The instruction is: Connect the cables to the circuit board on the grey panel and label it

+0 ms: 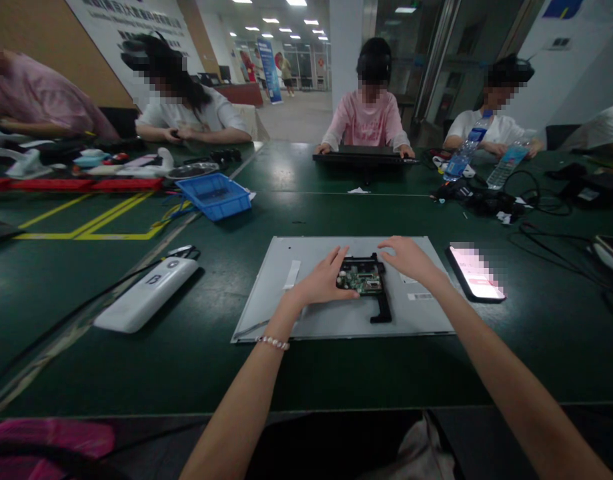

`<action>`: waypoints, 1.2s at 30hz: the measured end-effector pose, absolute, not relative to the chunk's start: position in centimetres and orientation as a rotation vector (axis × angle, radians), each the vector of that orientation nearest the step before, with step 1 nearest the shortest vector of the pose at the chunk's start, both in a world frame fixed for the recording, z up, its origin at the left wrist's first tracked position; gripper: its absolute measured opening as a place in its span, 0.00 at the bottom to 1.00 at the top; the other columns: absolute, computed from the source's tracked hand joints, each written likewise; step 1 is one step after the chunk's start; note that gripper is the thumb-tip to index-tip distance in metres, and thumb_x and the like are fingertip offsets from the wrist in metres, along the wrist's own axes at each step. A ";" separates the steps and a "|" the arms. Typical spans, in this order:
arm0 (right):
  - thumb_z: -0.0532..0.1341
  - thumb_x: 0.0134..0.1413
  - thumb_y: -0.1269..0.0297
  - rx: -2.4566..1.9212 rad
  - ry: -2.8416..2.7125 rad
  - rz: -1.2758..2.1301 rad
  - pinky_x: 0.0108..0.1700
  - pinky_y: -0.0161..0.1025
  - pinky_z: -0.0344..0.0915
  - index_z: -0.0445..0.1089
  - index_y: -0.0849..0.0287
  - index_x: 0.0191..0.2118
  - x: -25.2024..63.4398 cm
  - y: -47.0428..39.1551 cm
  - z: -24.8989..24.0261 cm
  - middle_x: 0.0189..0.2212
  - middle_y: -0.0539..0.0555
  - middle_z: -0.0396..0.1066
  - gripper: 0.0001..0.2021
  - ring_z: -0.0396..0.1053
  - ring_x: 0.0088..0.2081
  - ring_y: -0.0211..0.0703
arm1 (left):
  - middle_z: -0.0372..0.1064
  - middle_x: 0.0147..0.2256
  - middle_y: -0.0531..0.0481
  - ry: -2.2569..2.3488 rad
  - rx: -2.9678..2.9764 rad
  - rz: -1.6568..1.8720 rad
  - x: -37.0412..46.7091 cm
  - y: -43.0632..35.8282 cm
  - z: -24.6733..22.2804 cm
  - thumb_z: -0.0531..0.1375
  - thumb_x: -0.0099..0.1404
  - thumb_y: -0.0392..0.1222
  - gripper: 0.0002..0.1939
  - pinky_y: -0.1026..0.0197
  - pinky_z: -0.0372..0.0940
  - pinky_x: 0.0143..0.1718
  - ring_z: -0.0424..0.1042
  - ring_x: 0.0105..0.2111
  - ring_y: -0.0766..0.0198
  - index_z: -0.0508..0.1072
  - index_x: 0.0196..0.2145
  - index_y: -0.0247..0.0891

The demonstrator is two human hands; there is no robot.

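Note:
A flat grey-white panel (266, 293) lies on the green table in front of me. On its middle rests a black bracket (383, 308) with a green circuit board (365, 280) in it. My left hand (323, 280) is at the left side of the board, thumb and fingers apart around its left edge. Just off the bracket's upper right corner is my right hand (405, 258), over the panel, its fingers bent and apart. Nothing shows in its grasp. A white label strip (292, 274) is on the panel left of my left hand.
A white power bank (149, 293) with a cable lies left of the panel, a lit phone (476, 272) right of it. Beyond are a blue basket (216, 197), bottles (466, 150), tangled cables (479, 200), and a person holding a black monitor (366, 157).

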State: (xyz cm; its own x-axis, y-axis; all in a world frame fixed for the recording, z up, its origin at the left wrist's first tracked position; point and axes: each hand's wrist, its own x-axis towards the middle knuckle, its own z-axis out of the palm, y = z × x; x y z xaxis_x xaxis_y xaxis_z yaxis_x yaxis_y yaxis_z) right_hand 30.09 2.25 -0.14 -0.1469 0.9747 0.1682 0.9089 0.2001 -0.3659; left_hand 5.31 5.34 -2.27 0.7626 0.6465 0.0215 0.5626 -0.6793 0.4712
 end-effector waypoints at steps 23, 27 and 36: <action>0.61 0.48 0.64 -1.790 -1.657 0.731 0.35 0.40 0.67 0.74 0.57 0.32 35.4 -2.2 -3.3 0.30 0.54 0.75 0.06 0.72 0.33 0.43 | 0.32 0.66 0.43 0.863 2.719 0.322 6.8 3.7 -1.2 0.58 0.60 0.56 0.45 0.46 0.44 0.62 0.36 0.64 0.49 0.37 0.65 0.44; 0.62 0.46 0.64 -1.640 -1.354 1.104 0.31 0.36 0.68 0.71 0.58 0.33 34.3 -2.8 -3.2 0.29 0.54 0.75 0.06 0.73 0.32 0.42 | 0.34 0.65 0.42 0.835 2.752 0.355 7.4 3.4 -1.1 0.58 0.60 0.55 0.43 0.48 0.43 0.62 0.36 0.64 0.51 0.39 0.64 0.43; 0.62 0.46 0.67 -1.486 -1.150 1.304 0.32 0.34 0.69 0.71 0.59 0.39 31.4 -3.2 -3.5 0.30 0.54 0.75 0.11 0.74 0.31 0.39 | 0.44 0.63 0.47 0.665 2.871 0.392 9.1 1.9 -0.1 0.54 0.66 0.45 0.26 0.49 0.44 0.62 0.40 0.64 0.56 0.53 0.60 0.44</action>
State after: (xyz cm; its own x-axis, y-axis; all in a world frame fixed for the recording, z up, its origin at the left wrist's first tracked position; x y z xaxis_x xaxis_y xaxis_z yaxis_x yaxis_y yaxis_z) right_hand 31.35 -3.18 -3.46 0.0426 0.9712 -0.2343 0.1113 -0.2377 -0.9649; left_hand 9.11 1.91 -0.12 0.8660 0.4513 0.2153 0.4071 -0.8864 0.2204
